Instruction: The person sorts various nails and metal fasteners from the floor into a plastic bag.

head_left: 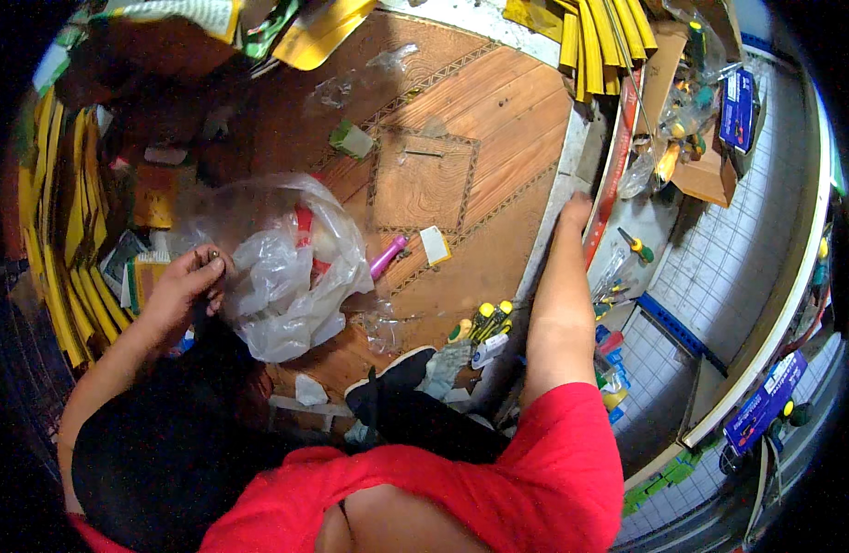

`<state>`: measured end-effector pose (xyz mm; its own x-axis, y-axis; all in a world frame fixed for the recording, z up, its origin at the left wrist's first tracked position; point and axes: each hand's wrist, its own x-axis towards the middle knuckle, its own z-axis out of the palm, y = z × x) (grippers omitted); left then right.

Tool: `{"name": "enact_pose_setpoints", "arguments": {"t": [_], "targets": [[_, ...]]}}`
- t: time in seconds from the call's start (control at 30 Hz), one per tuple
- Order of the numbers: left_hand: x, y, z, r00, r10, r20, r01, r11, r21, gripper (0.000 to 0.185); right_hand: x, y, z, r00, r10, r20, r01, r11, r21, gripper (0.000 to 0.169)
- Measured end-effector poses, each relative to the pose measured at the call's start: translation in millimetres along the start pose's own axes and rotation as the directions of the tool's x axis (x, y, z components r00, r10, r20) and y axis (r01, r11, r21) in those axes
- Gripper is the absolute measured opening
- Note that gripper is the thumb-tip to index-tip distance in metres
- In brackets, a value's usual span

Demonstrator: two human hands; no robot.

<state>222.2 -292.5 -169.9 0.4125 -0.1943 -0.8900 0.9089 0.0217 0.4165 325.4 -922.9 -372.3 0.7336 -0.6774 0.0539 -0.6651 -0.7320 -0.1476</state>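
My left hand (200,273) is at the left with thumb and fingers pinched on a small object, too small to name. Right beside it, a crumpled clear plastic bag (286,276) with something red inside rests on the wood-patterned floor (507,131). A screwdriver with a magenta handle (388,257) lies against the bag's right side. My right arm reaches forward along the shelf's red-faced edge (610,186). My right hand (575,209) is down by that edge; its fingers are mostly hidden, so I cannot tell whether they grip anything.
Several yellow-and-black-handled screwdrivers (492,321) lie near my shoe (400,373). Yellow cardboard packs (597,45) hang over the shelf. An open cardboard box (701,173) holds bagged tools. One green-and-yellow screwdriver (635,245) lies on the shelf. A thin metal rod (424,153) lies on the floor.
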Motion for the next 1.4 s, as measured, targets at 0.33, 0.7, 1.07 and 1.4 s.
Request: {"name": "enact_pose_setpoints", "arguments": {"t": [0.33, 0.7, 1.07, 1.4], "targets": [[12.5, 6.9, 2.2, 0.986, -0.064, 0.154, 0.062, 0.998, 0.018, 0.018, 9.2, -64.4, -29.7, 0.896, 0.227, 0.382, -0.39, 0.814, 0.43, 0.024], [5.4, 9.3, -1.4, 0.962, -0.018, 0.272, 0.024, 1.0, -0.018, 0.017, 13.3, -30.2, -6.5, 0.901, 0.183, 0.393, -0.236, 0.968, 0.089, 0.013], [-10.0, 4.4, 11.9, 0.959, 0.013, 0.282, -0.008, 1.0, -0.016, 0.018, -46.6, -79.6, -47.6, 0.979, -0.039, 0.201, 0.052, 0.997, -0.06, 0.022], [-6.7, 12.3, 33.3, 0.917, 0.269, 0.294, -0.058, 0.82, -0.569, 0.035, -280.4, -279.5, -196.6, 0.218, -0.667, 0.712, -0.226, 0.676, 0.702, 0.018]]}}
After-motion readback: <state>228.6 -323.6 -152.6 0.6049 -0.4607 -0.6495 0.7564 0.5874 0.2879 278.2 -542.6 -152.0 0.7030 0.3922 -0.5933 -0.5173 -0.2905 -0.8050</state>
